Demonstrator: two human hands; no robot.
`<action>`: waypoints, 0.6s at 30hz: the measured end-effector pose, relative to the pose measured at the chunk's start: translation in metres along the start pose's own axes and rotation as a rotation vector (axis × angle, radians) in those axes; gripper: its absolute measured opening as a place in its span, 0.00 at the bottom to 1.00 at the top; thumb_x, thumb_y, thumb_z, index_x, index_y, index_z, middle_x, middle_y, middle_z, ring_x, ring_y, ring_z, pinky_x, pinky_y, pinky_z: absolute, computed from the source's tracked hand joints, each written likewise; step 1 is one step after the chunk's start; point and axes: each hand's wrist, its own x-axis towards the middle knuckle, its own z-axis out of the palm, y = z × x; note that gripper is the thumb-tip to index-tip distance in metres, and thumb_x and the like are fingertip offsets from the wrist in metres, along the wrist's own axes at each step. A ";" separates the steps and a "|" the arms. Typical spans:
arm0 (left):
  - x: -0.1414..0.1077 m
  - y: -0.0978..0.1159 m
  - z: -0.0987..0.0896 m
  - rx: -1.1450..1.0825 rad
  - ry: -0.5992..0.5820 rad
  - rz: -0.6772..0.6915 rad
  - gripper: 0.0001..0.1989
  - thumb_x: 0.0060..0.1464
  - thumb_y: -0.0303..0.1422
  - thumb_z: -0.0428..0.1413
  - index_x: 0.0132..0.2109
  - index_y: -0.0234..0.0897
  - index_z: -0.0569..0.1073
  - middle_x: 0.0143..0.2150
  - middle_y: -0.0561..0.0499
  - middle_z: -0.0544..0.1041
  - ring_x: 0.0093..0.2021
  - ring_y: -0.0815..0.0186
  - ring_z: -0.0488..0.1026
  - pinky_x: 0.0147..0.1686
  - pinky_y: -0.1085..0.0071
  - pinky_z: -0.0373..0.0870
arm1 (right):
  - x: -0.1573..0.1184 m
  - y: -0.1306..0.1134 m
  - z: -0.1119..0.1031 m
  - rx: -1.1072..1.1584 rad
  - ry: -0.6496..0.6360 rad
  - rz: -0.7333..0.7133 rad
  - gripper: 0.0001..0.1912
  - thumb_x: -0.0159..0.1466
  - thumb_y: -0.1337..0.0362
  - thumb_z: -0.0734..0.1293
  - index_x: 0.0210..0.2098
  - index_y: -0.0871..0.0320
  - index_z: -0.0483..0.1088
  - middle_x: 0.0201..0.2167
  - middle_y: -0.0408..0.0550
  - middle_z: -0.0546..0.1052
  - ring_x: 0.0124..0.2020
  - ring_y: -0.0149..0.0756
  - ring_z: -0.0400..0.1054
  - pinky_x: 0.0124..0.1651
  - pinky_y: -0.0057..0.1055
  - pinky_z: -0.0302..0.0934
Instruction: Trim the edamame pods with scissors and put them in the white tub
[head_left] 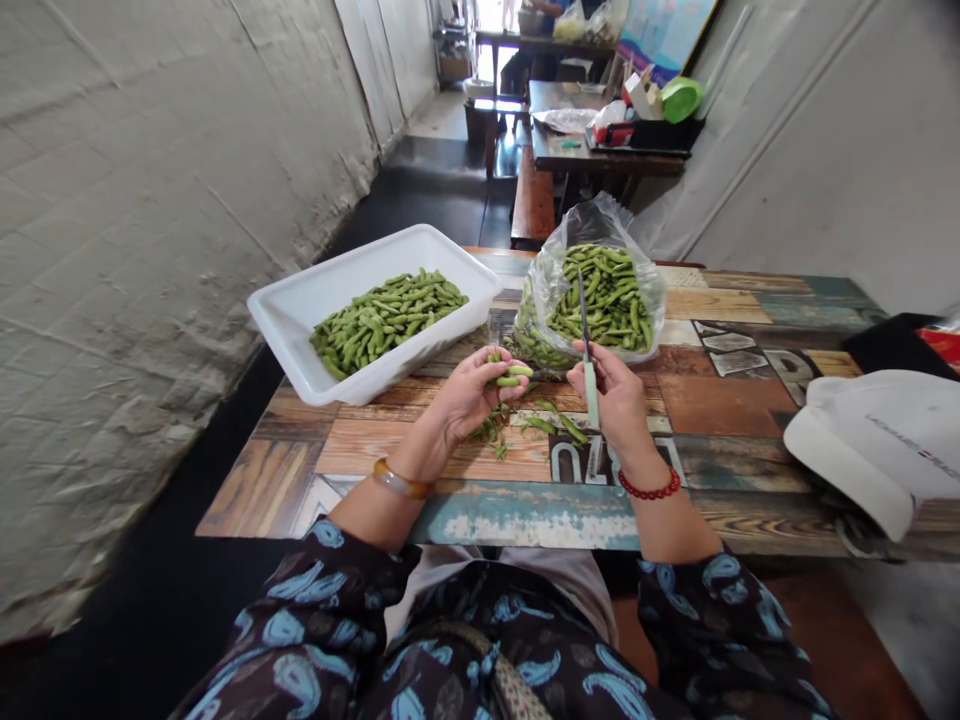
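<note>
Several green bean pods (514, 376) are held in the curled fingers of my left hand (474, 392), over the table. My right hand (616, 395) grips a knife (589, 385) by its pale green handle, with the narrow blade pointing up and away. Beyond the left hand, a white plastic tub (300, 355) holds a heap of pods. An open clear plastic bag (651, 290) full of pods stands past my right hand. Loose pods (571, 428) and small green trimmings (499, 435) lie on the table between and below my hands.
The patterned wood table (517, 510) carries a white cap (874, 440) and a black item at the right. Walls rise on both sides. Farther back are a bench (533, 200) and another table (555, 160) with a black tray and a green bowl (681, 99).
</note>
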 end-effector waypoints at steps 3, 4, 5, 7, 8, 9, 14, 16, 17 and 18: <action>-0.002 -0.006 -0.004 0.009 -0.035 0.029 0.13 0.49 0.26 0.63 0.38 0.34 0.66 0.36 0.47 0.80 0.33 0.68 0.79 0.36 0.71 0.77 | -0.002 -0.002 0.008 0.020 -0.014 0.006 0.29 0.55 0.55 0.75 0.53 0.55 0.70 0.30 0.41 0.74 0.30 0.30 0.68 0.38 0.30 0.67; -0.003 -0.007 -0.004 0.018 -0.039 0.043 0.14 0.48 0.27 0.64 0.38 0.34 0.65 0.36 0.47 0.80 0.33 0.67 0.79 0.35 0.70 0.77 | -0.003 -0.002 0.010 0.023 -0.024 -0.002 0.29 0.54 0.56 0.75 0.54 0.55 0.70 0.30 0.41 0.75 0.31 0.31 0.69 0.39 0.30 0.68; -0.004 -0.009 -0.003 0.029 -0.038 0.057 0.15 0.48 0.28 0.64 0.38 0.34 0.65 0.36 0.47 0.80 0.33 0.66 0.79 0.35 0.70 0.77 | -0.003 -0.003 0.012 0.028 -0.030 -0.008 0.30 0.54 0.56 0.75 0.54 0.54 0.69 0.31 0.41 0.75 0.32 0.31 0.69 0.39 0.31 0.68; -0.005 -0.012 -0.001 0.055 -0.032 0.089 0.17 0.47 0.30 0.66 0.37 0.34 0.65 0.36 0.48 0.80 0.34 0.65 0.79 0.35 0.69 0.77 | -0.005 -0.005 0.017 0.055 -0.038 -0.007 0.31 0.53 0.57 0.76 0.54 0.53 0.68 0.33 0.42 0.76 0.34 0.31 0.70 0.40 0.30 0.68; -0.005 -0.013 0.001 0.070 -0.031 0.103 0.17 0.46 0.31 0.66 0.37 0.34 0.64 0.36 0.48 0.80 0.34 0.65 0.79 0.35 0.68 0.77 | -0.006 -0.006 0.019 0.078 -0.044 0.003 0.31 0.53 0.58 0.76 0.54 0.53 0.68 0.34 0.42 0.76 0.34 0.31 0.71 0.40 0.30 0.68; -0.006 -0.015 0.003 0.086 -0.032 0.114 0.18 0.46 0.32 0.66 0.37 0.34 0.64 0.36 0.49 0.79 0.34 0.66 0.79 0.35 0.68 0.77 | -0.007 -0.007 0.021 0.103 -0.052 0.016 0.31 0.53 0.59 0.76 0.54 0.52 0.67 0.34 0.42 0.76 0.34 0.31 0.71 0.39 0.30 0.68; -0.008 -0.019 0.008 0.118 -0.061 0.093 0.19 0.45 0.34 0.67 0.35 0.34 0.64 0.36 0.50 0.79 0.29 0.70 0.76 0.33 0.70 0.76 | -0.010 -0.009 0.027 0.141 -0.086 0.049 0.30 0.54 0.61 0.76 0.54 0.53 0.66 0.33 0.41 0.75 0.33 0.31 0.71 0.40 0.31 0.69; -0.007 -0.017 0.006 0.086 -0.040 0.067 0.18 0.47 0.35 0.66 0.35 0.34 0.64 0.38 0.49 0.78 0.30 0.70 0.77 0.33 0.71 0.76 | -0.010 -0.009 0.027 0.104 -0.070 0.049 0.28 0.54 0.62 0.75 0.52 0.53 0.67 0.32 0.40 0.74 0.32 0.29 0.70 0.40 0.30 0.69; -0.007 -0.015 0.005 0.067 -0.011 0.055 0.17 0.48 0.35 0.66 0.36 0.34 0.65 0.38 0.49 0.78 0.31 0.70 0.77 0.32 0.71 0.76 | -0.009 -0.010 0.027 0.093 -0.044 0.053 0.28 0.53 0.62 0.75 0.52 0.54 0.67 0.32 0.39 0.74 0.32 0.28 0.69 0.40 0.29 0.68; -0.006 -0.013 0.004 0.051 0.025 0.044 0.16 0.49 0.36 0.65 0.35 0.34 0.65 0.37 0.49 0.78 0.30 0.70 0.76 0.30 0.72 0.76 | -0.008 -0.010 0.027 0.094 -0.008 0.063 0.27 0.53 0.63 0.75 0.51 0.54 0.67 0.31 0.39 0.73 0.31 0.27 0.68 0.39 0.29 0.68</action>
